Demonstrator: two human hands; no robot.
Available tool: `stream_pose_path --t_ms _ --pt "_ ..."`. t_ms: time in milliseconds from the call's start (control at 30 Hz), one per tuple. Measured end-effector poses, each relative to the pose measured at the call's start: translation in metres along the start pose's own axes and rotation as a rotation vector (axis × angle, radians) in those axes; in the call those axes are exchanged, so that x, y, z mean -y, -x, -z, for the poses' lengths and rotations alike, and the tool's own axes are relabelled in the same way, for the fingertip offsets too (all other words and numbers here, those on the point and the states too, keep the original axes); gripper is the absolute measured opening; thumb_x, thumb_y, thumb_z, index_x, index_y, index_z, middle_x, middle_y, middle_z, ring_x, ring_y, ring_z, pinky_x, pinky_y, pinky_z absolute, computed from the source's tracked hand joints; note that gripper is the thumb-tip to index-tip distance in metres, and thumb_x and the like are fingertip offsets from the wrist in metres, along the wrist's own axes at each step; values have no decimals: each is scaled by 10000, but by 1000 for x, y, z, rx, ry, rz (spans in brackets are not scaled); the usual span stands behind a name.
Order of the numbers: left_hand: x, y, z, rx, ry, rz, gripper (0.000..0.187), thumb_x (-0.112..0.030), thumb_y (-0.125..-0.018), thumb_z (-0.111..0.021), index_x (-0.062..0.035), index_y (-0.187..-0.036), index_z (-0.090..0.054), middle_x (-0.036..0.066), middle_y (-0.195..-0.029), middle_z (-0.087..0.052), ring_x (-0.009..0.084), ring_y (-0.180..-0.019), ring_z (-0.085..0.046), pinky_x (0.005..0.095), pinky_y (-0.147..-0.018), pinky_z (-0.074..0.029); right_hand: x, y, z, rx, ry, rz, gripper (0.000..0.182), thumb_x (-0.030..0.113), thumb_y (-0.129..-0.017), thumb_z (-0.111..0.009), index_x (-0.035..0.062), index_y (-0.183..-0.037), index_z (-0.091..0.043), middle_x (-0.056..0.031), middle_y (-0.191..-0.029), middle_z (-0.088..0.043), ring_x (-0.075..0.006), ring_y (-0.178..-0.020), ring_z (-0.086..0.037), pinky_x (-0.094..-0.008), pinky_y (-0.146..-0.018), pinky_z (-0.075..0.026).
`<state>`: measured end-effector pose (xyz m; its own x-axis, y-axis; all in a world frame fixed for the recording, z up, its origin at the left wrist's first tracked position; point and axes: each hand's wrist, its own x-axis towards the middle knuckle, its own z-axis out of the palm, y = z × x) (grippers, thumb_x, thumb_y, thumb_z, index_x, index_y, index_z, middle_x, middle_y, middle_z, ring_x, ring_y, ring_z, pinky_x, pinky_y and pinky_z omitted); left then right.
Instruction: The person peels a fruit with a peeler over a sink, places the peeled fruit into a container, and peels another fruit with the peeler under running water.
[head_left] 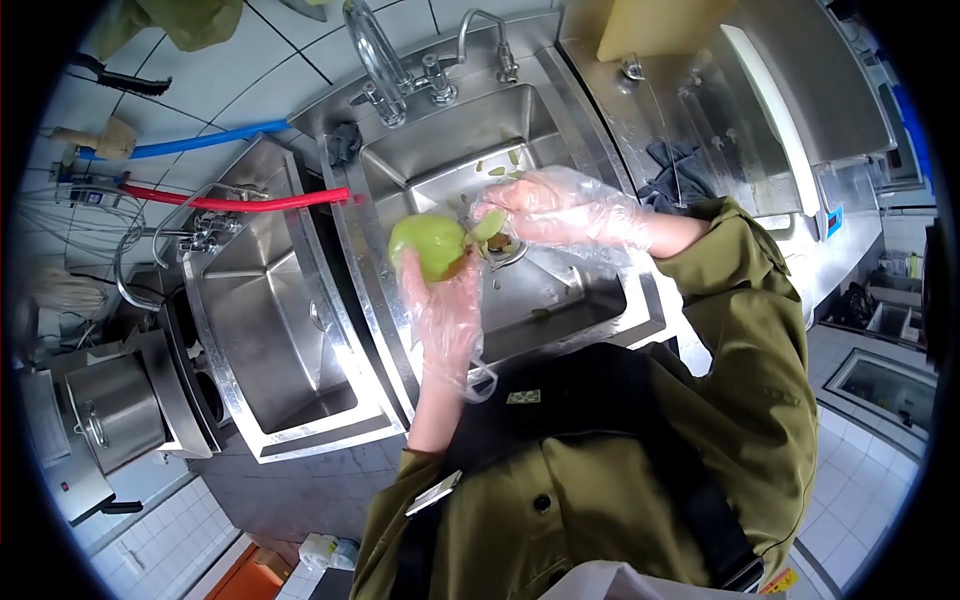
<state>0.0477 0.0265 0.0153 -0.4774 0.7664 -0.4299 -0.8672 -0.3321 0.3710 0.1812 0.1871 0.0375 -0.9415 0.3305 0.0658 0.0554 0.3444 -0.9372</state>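
Over the sink (570,300), the left hand (440,315) grips a green fruit (426,243), while just right of it the right hand (545,207) pinches a green piece (488,226)

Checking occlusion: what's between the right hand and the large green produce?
Head view: a small pale-green piece, possibly peel, shows between the right hand and the large green produce.
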Motion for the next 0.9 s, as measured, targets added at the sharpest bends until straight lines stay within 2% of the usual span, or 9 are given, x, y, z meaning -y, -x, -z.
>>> stream_pose_path --t_ms 133,333,433,500,533,600,733,833,900 --pt "27 -3 0 -48 -149 -170 387 -349 -916 -509 -73 -1186 -483 81 -1091 -569 195 -1010 -543 309 -847 -458 -36 12 -46 -65 -853 -211 248 158 -885 -536 11 -1083 -559 -32 -831 -562 -90 -764 -516 -223 -722 -398" --pt "24 3 -17 -75 -357 -277 336 -294 -938 -440 -102 -1210 -390 89 -1117 -490 232 -1028 -522 372 -738 -515 -35 17 -55 -104 -922 -188 352 150 -896 -537 13 -1214 -472 -60 -1023 -577 -140 -918 -565 -243 -840 -430" --pt "27 -3 -16 -72 -308 -259 340 -269 -931 -456 -111 -1216 -358 117 -1118 -468 242 -1018 -531 398 -709 -537 -57 14 -64 -241 -346 211 438 138 -868 -569 16 -1263 -423 -76 -1131 -566 -170 -1037 -558 -272 -916 -442" --pt "18 -4 -8 64 -349 -195 339 -233 -921 -485 -109 -1209 -358 121 -1137 -456 244 -1009 -536 393 -722 -543 -48 13 -62 -200 -1153 -111 462 130 -854 -577 9 -1269 -415 -62 -1117 -573 -162 -1016 -568 -277 -896 -459" --pt "14 0 -11 7 -327 -188 421 -147 -888 -533 -102 -1256 -336 126 -1140 -456 259 -1008 -543 397 -750 -555 -39 10 -51 -194 -1153 -91 383 127 -867 -552 11 -1222 -469 -50 -1077 -591 -116 -955 -574 -256 -840 -469" --pt "-4 16 -23 152 -545 -35 492 -89 -860 -555 -89 -1290 -316 136 -1146 -468 278 -1027 -549 405 -772 -555 -65 0 -40 -314 -375 -36 248 148 -903 -518 26 -1115 -559 -32 -980 -591 -71 -877 -543 -237 -762 -452" --pt "-26 13 -26 375 -641 326 645 -86 -790 -624 -64 -1337 -282 185 -1184 -498 355 -1003 -590 452 -777 -557 -10 -11 -13 57 -625 76 266 221 -898 -512 35 -1073 -589 -15 -973 -568 -82 -891 -503 -241 -763 -414" --pt "-24 18 -37 394 -657 381 672 -117 -758 -615 -83 -1338 -277 185 -1142 -528 364 -920 -622 462 -737 -570 1 -22 12 191 -193 225 264 230 -845 -547 39 -1023 -585 -76 -865 -616 -160 -776 -595 -319 -679 -458" --pt "-23 19 -35 382 -607 367 666 -101 -745 -588 -104 -1336 -280 179 -1138 -527 360 -905 -625 462 -742 -571 35 -14 38 60 458 262 262 197 -821 -561 42 -1032 -568 -110 -743 -610 -231 -652 -607 -367 -586 -465"
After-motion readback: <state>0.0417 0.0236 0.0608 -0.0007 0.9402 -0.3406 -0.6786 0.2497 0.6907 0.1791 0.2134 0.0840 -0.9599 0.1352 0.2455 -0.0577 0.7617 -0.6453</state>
